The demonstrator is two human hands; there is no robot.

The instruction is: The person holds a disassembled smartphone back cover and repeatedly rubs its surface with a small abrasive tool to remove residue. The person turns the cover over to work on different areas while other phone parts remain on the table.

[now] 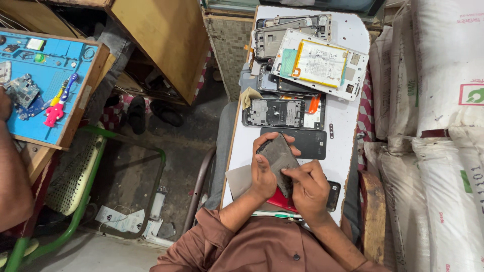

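The left hand (262,174) cradles a dusty grey rectangular phone back panel (279,157), fingers wrapped over its upper edge and the thumb lying along its left side. The right hand (310,189) closes on the panel's lower right corner, fingertips pressed together against the edge as if pinching or picking at it. The panel is held tilted just above the white work board (348,30), over a red flat piece (280,200) and a green-and-white toothbrush (277,215) lying at the near edge.

To do this well, the left hand would best keep the panel steady while the right works along the edge with light force, so the thin shell does not flex or crack.

Far left, another person's arm (12,171) rests beside a blue mat tray (50,70) with a circuit board and a pink tool. Further right on the board lie a black glass phone panel (302,143), a black open phone frame (273,112), and a white tablet shell with a pale yellow battery (320,63). White woven sacks (443,151) stand at the far right.

What the right fingertips actually grip is hidden behind them; whether a tool is held cannot be told. The dark phone under the right wrist is mostly covered.
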